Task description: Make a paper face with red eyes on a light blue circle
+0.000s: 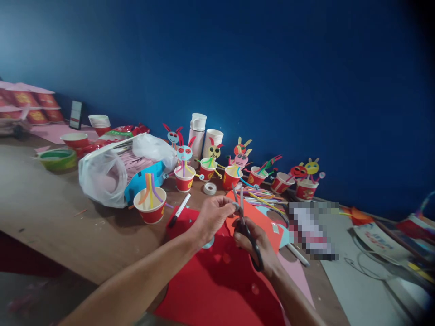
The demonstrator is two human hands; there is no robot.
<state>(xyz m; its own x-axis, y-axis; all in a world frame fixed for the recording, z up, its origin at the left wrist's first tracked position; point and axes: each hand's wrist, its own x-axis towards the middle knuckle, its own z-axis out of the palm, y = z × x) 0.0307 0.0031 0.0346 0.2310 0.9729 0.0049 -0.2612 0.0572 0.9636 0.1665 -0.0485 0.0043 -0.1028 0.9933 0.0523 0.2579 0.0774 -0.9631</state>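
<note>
My right hand (256, 242) grips black-handled scissors (251, 242), whose blades point up and stand apart. Between the thumb and fingers of my left hand (214, 217) is a small light-blue paper piece (235, 207), held right beside the blades. Below both hands lies a red paper sheet (217, 290), with an orange-red sheet (263, 217) behind it. A light-blue paper disc (208, 243) shows partly under my left wrist. To the left of my hand rests a white marker with a black end (180, 209).
A red paper cup with coloured strips (151, 206) stands at left, near a plastic bag (102, 176). Several cups with paper animal faces line the wall, with a tape roll (210, 188) before them. Green tape (57, 159) lies far left; another person's hand (13, 127) is beyond.
</note>
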